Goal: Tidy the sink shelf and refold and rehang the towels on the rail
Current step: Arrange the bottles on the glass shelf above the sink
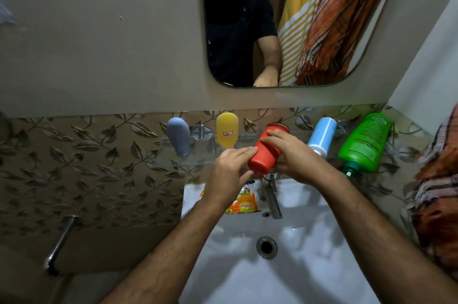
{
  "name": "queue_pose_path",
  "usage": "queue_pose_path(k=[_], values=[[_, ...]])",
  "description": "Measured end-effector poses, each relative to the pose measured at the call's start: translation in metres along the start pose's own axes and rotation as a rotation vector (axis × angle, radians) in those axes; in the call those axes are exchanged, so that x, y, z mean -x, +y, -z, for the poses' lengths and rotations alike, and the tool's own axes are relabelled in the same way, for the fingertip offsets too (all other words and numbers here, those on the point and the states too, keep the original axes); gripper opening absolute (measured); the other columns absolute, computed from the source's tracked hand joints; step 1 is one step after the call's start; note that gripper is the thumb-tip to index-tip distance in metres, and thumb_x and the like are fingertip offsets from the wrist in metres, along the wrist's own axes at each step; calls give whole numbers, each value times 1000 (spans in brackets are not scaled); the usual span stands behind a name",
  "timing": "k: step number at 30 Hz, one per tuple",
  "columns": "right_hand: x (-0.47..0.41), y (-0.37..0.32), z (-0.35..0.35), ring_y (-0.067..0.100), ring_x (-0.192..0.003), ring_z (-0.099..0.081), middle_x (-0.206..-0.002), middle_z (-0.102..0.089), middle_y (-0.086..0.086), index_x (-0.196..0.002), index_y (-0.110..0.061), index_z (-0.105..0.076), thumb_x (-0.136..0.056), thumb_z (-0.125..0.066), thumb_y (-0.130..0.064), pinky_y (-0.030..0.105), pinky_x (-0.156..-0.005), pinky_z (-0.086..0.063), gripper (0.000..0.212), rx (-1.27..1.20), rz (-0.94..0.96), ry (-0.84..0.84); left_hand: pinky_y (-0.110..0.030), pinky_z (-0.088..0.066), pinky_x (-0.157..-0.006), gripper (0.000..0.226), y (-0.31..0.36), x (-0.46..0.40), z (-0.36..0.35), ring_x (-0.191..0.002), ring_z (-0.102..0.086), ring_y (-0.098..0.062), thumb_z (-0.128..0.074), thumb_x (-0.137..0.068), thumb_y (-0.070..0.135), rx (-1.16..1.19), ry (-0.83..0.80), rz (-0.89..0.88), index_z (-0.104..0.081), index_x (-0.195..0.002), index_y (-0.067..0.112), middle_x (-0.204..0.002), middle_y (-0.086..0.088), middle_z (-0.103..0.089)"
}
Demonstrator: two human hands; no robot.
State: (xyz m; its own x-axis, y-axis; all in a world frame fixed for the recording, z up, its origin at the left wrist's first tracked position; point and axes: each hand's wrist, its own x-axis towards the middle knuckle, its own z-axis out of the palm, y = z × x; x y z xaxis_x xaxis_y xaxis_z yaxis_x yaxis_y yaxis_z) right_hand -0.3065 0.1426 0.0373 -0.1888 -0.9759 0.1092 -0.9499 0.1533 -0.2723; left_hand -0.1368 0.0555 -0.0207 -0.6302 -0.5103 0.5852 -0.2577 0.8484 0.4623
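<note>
A red bottle (266, 155) stands at the middle of the glass shelf (168, 165) above the sink. My right hand (295, 157) wraps its right side and top. My left hand (230, 175) touches its lower left side with the fingertips. On the shelf to the left stand a grey bottle (178, 136) and a yellow bottle (226, 129). To the right are a blue and white bottle (322, 136) and a big green bottle (364, 144). An orange striped towel (438, 194) hangs at the right edge.
A white sink (297, 266) lies below, with a metal tap (272, 199) and an orange packet (244, 204) on its back rim. A mirror (285, 18) above reflects hanging towels. A metal pipe (59, 244) juts from the leaf-patterned wall at the left.
</note>
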Motion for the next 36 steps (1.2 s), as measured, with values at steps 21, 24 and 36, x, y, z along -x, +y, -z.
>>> queue_pose_path(k=[21, 24, 36], values=[[-25, 46, 44, 9, -91, -68, -103, -71, 13, -112, -1, -66, -86, -62, 11, 23, -84, -55, 29, -838, 49, 384, -28, -51, -99, 47, 48, -82, -22, -110, -62, -6, -66, -88, 8, 401, 147, 335, -57, -133, 18, -124, 1, -67], [-30, 50, 44, 13, -94, -69, -102, -73, 9, -111, -6, -66, -87, -63, 7, 28, -86, -57, 27, -884, 24, 362, -24, -51, -95, 47, 50, -83, -27, -107, -63, -6, -68, -87, 8, 398, 186, 374, -58, -132, 19, -120, 2, -69], [-31, 56, 38, 7, -96, -70, -102, -73, -1, -111, -17, -65, -87, -65, 7, 22, -80, -56, 34, -897, 11, 255, -26, -54, -92, 43, 47, -87, -27, -103, -65, -4, -71, -86, 14, 374, 221, 435, -63, -128, 19, -115, 3, -71]])
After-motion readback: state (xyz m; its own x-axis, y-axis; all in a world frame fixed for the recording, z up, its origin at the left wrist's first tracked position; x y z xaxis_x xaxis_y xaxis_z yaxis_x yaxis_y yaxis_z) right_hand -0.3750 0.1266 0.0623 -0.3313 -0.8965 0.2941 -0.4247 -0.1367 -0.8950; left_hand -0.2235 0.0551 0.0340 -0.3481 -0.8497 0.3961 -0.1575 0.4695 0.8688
